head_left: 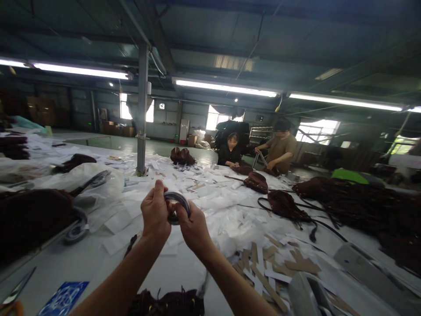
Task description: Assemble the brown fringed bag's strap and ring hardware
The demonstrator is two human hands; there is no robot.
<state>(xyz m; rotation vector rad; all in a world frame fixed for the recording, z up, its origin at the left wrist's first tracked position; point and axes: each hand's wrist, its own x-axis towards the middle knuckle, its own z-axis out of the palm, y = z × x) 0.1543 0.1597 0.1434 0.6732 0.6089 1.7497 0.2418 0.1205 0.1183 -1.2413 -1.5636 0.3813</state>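
Observation:
Both hands grip a grey ring-shaped coil [178,197], perhaps a rolled-up strap, raised above the table. My left hand [156,211] holds its left side with the thumb pointing up. On the opposite side my right hand [194,226] is closed, its thumb reaching over the coil's opening. What fills the middle of the coil is partly hidden by the fingers. Below my forearms lies a dark brown bag [167,303] with metal eyelets, cut off by the frame's bottom edge. A similar grey coil [77,228] rests at the left beside a dark brown bag [33,219].
White paper and plastic film cover the table [158,267]. Scissors [16,292] and a blue printed packet [64,298] lie front left. Cardboard strips [263,272] and grey tape dispensers [311,294] are at right, brown bags [284,204] beyond. A post [142,109] rises ahead; two people work opposite.

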